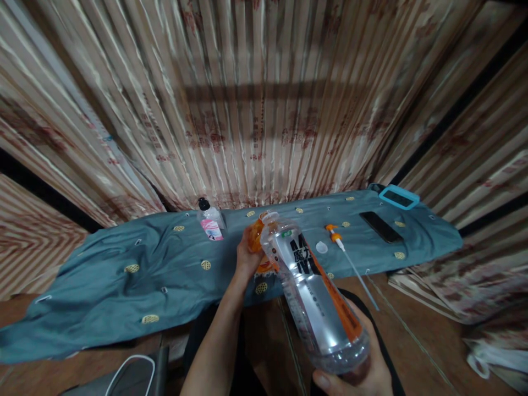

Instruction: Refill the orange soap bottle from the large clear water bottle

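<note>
Left hand: the left hand (247,256) is closed around a small orange bottle (259,242), which is mostly hidden behind the neck of the larger one.
Right hand: the right hand (363,368) cups the base of a large clear bottle (313,297) with a silver and orange label, fingers wrapped under it.
Large bottle: tilted, with its open mouth up and away from the right hand, touching or just beside the orange bottle at the left hand.
Contents: clear liquid seems to sit low in the base; I cannot tell how much.
Risk: as I judge it, tipping the big bottle further could send liquid past the small mouth onto the blue cloth (124,275), since the two mouths are held free in the air.
Risk: the smooth base could slip in the right hand.
Beyond the hands: a white cap (321,247), a pump tube (346,253) and a phone (381,226) lie to the right; a small pink-labelled bottle (211,223) stands to the left.
Room: open cloth left of the left hand; a curtain closes the far side.
</note>
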`<state>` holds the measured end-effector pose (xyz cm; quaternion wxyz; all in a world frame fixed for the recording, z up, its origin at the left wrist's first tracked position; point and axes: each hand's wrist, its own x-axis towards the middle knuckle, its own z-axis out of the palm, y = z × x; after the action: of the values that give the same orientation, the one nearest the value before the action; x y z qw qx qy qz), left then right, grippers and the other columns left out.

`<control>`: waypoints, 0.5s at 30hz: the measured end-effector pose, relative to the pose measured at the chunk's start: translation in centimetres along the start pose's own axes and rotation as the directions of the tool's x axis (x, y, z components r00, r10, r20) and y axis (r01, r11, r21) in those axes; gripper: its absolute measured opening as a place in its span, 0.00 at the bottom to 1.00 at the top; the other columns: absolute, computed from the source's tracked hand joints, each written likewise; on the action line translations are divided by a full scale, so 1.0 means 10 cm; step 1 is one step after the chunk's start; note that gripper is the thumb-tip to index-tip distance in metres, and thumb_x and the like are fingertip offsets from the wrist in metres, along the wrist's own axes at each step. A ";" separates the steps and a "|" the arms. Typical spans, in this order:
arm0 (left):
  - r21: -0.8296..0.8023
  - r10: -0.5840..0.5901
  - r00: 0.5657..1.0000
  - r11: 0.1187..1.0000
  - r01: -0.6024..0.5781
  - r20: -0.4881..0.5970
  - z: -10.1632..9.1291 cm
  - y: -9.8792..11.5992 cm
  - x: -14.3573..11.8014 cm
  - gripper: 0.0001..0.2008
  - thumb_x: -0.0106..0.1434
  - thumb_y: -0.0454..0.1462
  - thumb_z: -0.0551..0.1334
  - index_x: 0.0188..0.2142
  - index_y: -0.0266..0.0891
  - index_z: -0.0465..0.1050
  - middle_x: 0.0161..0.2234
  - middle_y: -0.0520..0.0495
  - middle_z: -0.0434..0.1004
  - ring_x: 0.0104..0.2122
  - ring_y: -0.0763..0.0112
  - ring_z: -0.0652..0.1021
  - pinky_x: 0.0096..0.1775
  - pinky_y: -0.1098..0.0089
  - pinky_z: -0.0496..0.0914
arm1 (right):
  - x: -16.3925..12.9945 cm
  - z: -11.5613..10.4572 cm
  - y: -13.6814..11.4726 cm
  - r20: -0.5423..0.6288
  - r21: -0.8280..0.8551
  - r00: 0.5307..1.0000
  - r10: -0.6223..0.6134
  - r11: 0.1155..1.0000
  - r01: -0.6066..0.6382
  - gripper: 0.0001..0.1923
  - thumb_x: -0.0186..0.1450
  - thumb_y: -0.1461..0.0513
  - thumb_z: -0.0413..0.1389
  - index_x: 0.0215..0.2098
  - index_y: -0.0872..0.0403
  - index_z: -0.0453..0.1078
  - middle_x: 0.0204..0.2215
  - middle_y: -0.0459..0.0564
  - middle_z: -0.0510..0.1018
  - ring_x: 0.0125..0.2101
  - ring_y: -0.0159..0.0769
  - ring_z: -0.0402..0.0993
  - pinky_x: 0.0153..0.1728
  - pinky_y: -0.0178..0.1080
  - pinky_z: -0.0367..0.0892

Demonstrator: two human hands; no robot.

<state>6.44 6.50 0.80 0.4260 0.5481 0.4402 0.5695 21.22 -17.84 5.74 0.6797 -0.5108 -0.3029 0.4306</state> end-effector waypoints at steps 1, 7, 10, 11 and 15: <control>-0.001 -0.001 1.000 1.000 0.001 -0.001 0.00 -0.01 0.00 0.29 0.49 0.38 0.74 0.51 0.41 0.71 0.46 0.45 0.85 0.45 0.60 0.84 0.49 0.62 0.77 | 0.00 0.00 0.00 -0.004 -0.002 1.000 0.004 1.000 -0.004 0.52 0.45 0.52 0.81 0.63 0.47 0.67 0.51 0.55 0.87 0.48 0.52 0.88 0.43 0.38 0.83; -0.033 0.004 1.000 0.999 -0.004 -0.007 0.02 0.00 0.02 0.30 0.47 0.38 0.74 0.50 0.41 0.71 0.45 0.45 0.84 0.44 0.58 0.84 0.50 0.58 0.78 | -0.01 0.01 -0.02 -0.009 -0.016 1.000 0.029 0.999 -0.030 0.52 0.45 0.51 0.81 0.63 0.46 0.66 0.52 0.54 0.87 0.50 0.51 0.87 0.45 0.37 0.82; -0.020 -0.005 1.000 1.000 0.005 -0.009 0.02 0.04 0.01 0.31 0.46 0.39 0.74 0.51 0.40 0.71 0.46 0.43 0.84 0.45 0.57 0.84 0.50 0.58 0.78 | -0.01 0.02 -0.02 -0.012 -0.030 1.000 0.017 0.999 -0.017 0.52 0.44 0.51 0.81 0.63 0.47 0.67 0.53 0.54 0.87 0.51 0.52 0.87 0.45 0.38 0.82; -0.014 -0.004 1.000 1.000 0.004 -0.011 0.02 0.05 0.01 0.32 0.46 0.39 0.75 0.51 0.40 0.71 0.46 0.43 0.84 0.45 0.58 0.84 0.49 0.59 0.78 | -0.01 0.03 -0.03 -0.012 -0.031 1.000 0.010 0.999 -0.010 0.52 0.44 0.51 0.81 0.63 0.46 0.67 0.53 0.54 0.87 0.51 0.52 0.86 0.46 0.38 0.82; 0.001 0.001 1.000 1.000 -0.001 -0.010 0.02 0.07 0.01 0.31 0.47 0.40 0.74 0.51 0.40 0.71 0.45 0.44 0.85 0.43 0.58 0.84 0.49 0.60 0.77 | -0.02 0.05 -0.05 -0.026 -0.001 0.999 0.044 0.999 -0.044 0.52 0.44 0.52 0.81 0.63 0.44 0.68 0.52 0.51 0.88 0.49 0.49 0.88 0.44 0.35 0.82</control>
<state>6.63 6.40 1.50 0.4232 0.5456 0.4424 0.5723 20.86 -17.86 6.36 0.6735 -0.5234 -0.2833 0.4384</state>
